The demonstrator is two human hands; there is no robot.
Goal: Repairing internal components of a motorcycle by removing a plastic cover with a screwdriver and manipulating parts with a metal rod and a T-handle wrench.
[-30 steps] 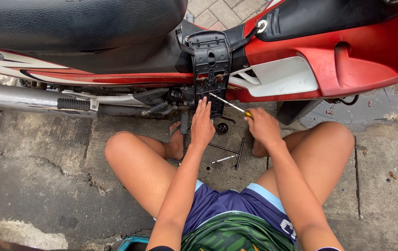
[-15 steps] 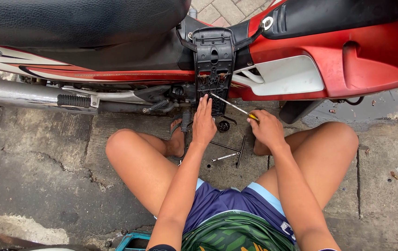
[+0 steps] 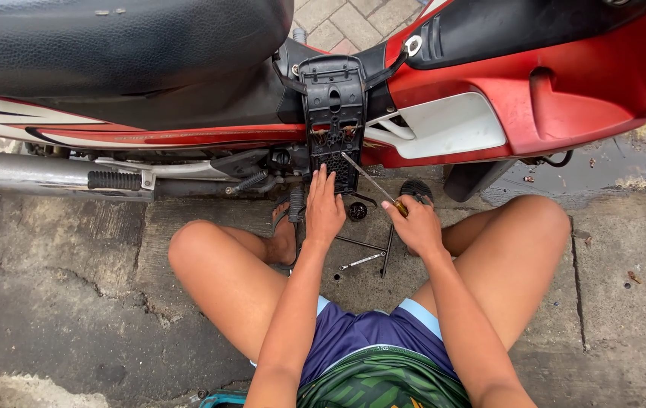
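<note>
Head view: a red motorcycle (image 3: 564, 83) is seen from above, beside a person seated on the concrete ground (image 3: 74, 302).
Left hand (image 3: 324, 213): grip released, fingers laid flat against the black ribbed panel (image 3: 332, 113).
Right hand (image 3: 416, 224): grip clenched around a screwdriver (image 3: 372, 183), its tip set against the panel's lower edge.
Ground between the legs: metal tools (image 3: 364, 253) are lying just beside both hands.

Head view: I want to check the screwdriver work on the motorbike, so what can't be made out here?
- Screwdriver tip: too small against the black panel to see what it meets.
- Its handle: wrapped by the right hand.
- Left hand fingertips: what they press is unclear.
- Tools on the ground: partly hidden by the hands.
</note>
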